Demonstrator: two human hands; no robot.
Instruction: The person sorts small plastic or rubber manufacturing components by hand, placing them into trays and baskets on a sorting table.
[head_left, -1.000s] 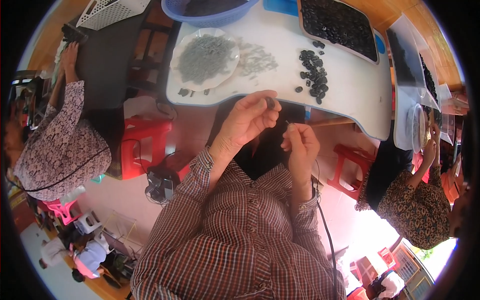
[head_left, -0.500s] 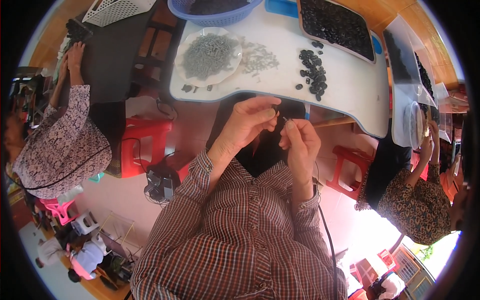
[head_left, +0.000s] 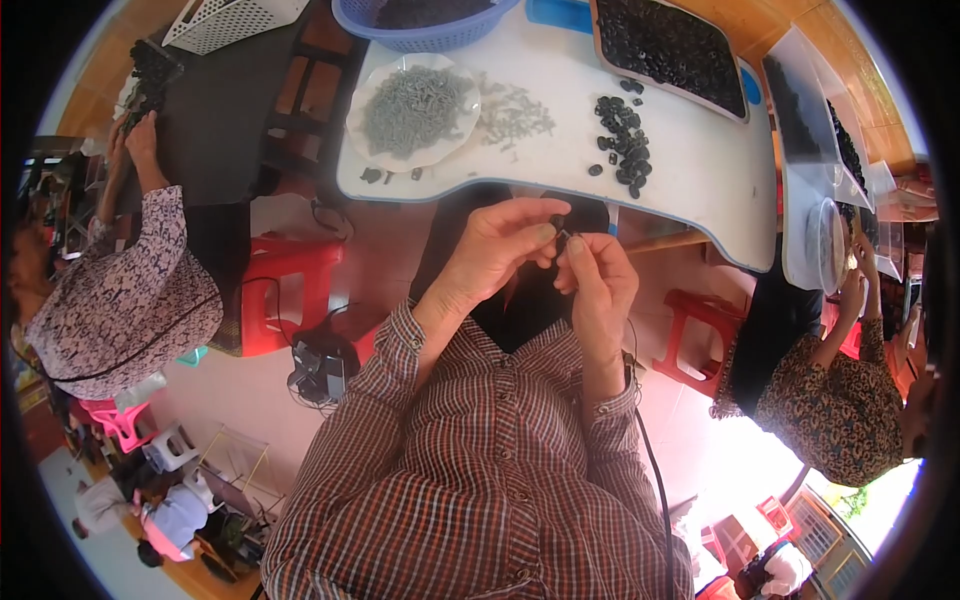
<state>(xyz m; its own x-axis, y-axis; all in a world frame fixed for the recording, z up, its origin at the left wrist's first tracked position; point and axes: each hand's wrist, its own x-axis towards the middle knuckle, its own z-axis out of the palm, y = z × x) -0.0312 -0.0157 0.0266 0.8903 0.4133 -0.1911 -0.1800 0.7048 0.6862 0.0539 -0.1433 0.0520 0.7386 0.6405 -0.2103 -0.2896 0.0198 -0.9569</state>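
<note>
In front of the table's near edge my two hands meet over my lap. My left hand pinches a small black plastic piece between thumb and fingers. Right beside it my right hand is closed in a pinch on a tiny pale grey piece, its tip at the black piece. Whether the grey piece has entered the black one is too small to tell. On the table, a white scalloped plate bears a heap of such grey pieces, and more grey bits are strewn beside it.
Loose black pieces lie on the white table, below a tray full of them. A blue basket stands at the back. Red stools flank me. Co-workers sit at left and right.
My right hand has moved slightly left and up, bringing the grey piece to the black piece in my left hand. The black piece now shows more plainly. The left co-worker's hands have shifted.
</note>
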